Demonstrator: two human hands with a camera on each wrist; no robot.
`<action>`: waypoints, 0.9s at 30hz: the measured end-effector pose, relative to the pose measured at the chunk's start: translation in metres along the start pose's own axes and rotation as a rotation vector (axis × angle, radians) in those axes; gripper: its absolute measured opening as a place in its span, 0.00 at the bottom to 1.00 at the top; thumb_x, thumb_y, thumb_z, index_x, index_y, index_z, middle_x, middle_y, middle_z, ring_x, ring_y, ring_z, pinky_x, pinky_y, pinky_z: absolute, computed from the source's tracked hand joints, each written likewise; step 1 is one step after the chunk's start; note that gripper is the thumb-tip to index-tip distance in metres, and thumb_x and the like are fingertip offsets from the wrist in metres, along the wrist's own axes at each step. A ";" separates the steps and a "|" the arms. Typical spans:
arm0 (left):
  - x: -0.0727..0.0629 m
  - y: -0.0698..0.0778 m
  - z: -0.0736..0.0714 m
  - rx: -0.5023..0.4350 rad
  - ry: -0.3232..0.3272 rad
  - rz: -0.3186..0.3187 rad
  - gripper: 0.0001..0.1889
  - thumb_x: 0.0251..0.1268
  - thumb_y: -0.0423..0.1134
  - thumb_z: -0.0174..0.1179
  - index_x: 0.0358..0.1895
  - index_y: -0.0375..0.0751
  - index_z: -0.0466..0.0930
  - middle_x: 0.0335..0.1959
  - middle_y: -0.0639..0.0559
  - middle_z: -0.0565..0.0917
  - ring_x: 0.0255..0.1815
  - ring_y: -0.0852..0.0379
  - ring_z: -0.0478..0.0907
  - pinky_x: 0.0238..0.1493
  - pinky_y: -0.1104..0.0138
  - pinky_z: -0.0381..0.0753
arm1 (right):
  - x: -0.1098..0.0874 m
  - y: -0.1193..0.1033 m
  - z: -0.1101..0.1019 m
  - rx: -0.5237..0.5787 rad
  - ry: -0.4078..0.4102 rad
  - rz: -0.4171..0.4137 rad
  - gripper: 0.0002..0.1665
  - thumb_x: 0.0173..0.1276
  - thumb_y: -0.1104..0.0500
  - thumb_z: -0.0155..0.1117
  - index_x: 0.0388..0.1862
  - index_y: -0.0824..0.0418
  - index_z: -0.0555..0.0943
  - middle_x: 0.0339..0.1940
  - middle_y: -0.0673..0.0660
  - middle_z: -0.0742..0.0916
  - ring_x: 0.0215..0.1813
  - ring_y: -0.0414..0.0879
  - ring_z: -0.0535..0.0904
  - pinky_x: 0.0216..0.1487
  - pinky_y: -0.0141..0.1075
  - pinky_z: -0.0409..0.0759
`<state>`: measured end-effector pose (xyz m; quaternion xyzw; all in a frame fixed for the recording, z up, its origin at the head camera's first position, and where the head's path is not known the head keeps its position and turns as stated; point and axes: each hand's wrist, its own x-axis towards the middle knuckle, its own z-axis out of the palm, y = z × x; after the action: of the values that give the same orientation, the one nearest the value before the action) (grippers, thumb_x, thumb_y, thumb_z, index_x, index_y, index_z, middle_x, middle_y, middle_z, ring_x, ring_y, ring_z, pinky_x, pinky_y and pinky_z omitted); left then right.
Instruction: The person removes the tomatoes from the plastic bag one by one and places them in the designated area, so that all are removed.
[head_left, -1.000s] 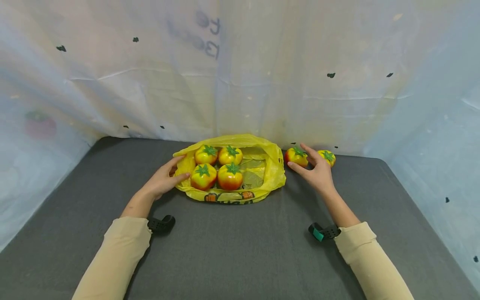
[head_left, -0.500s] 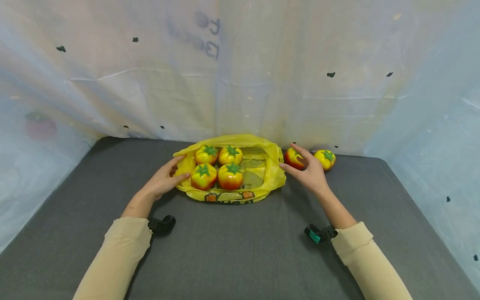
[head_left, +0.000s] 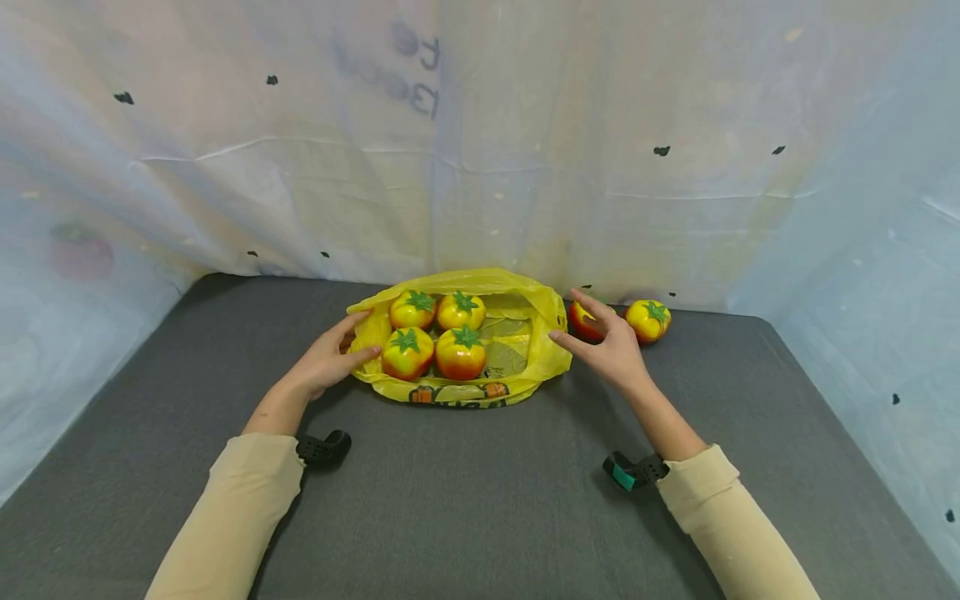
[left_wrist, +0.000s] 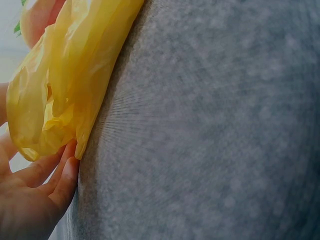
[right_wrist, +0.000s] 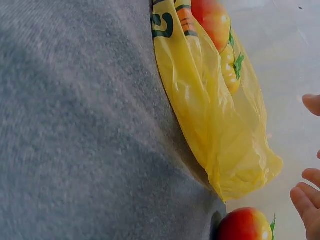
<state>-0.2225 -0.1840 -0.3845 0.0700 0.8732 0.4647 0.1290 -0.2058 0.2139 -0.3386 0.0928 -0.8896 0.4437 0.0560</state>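
A yellow plastic bag (head_left: 551, 367) lies with its mouth spread wide. Inside it sit several shiny yellow-red tomatoes (head_left: 460, 353) with green star-shaped tops, grouped toward its left. My left hand (head_left: 327, 354) rests against the bag's left end, its fingers touching the plastic (left_wrist: 75, 80). At the bag's right end is my right hand (head_left: 611, 346), thumb and fingers spread with nothing between them; the right wrist view shows the fingers (right_wrist: 305, 200) apart from the plastic. One tomato (head_left: 581, 321) is partly hidden behind this hand, and another tomato (head_left: 648, 321) lies farther right.
Everything rests on a dark grey cloth-covered table (head_left: 480, 492). Pale sheeting (head_left: 480, 167) with dark marks hangs behind the table and along both sides. Black bands (head_left: 324, 450) are strapped on the wrists.
My right hand has moved left, from the loose tomatoes to the bag's right end, uncovering more of the far-right tomato. The left hand and the bag have stayed in place.
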 end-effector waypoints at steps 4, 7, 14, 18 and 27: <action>0.000 0.000 0.000 0.002 0.001 0.003 0.39 0.72 0.49 0.53 0.78 0.49 0.41 0.76 0.31 0.45 0.74 0.28 0.46 0.67 0.39 0.60 | 0.001 -0.002 0.004 -0.003 -0.014 0.002 0.41 0.63 0.48 0.69 0.73 0.50 0.65 0.74 0.53 0.67 0.73 0.58 0.64 0.69 0.56 0.63; 0.000 0.000 0.001 0.006 -0.001 0.006 0.39 0.72 0.49 0.53 0.78 0.49 0.42 0.76 0.31 0.44 0.74 0.28 0.46 0.67 0.38 0.59 | 0.001 -0.004 0.007 0.011 -0.025 -0.008 0.41 0.63 0.49 0.68 0.73 0.49 0.65 0.74 0.54 0.67 0.72 0.58 0.64 0.70 0.54 0.63; 0.002 0.000 0.001 0.011 -0.001 0.007 0.39 0.72 0.50 0.53 0.78 0.49 0.42 0.77 0.32 0.44 0.74 0.29 0.46 0.67 0.39 0.59 | 0.002 -0.007 0.016 0.069 -0.040 -0.060 0.39 0.63 0.52 0.69 0.72 0.54 0.67 0.73 0.55 0.69 0.72 0.56 0.66 0.70 0.52 0.64; 0.003 -0.001 0.001 0.012 0.002 0.010 0.39 0.72 0.50 0.53 0.78 0.50 0.42 0.77 0.32 0.45 0.74 0.29 0.46 0.67 0.39 0.59 | 0.002 -0.009 0.023 0.091 -0.047 -0.076 0.38 0.63 0.54 0.69 0.70 0.56 0.69 0.72 0.56 0.71 0.71 0.57 0.66 0.69 0.52 0.66; 0.003 -0.002 0.000 0.016 0.009 0.012 0.39 0.72 0.50 0.53 0.78 0.49 0.42 0.77 0.32 0.45 0.74 0.29 0.46 0.68 0.39 0.58 | 0.004 -0.016 0.038 0.165 -0.081 -0.118 0.35 0.62 0.57 0.70 0.67 0.58 0.71 0.67 0.59 0.75 0.69 0.58 0.69 0.66 0.51 0.70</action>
<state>-0.2252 -0.1841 -0.3864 0.0742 0.8771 0.4587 0.1215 -0.2073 0.1734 -0.3483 0.1672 -0.8446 0.5073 0.0379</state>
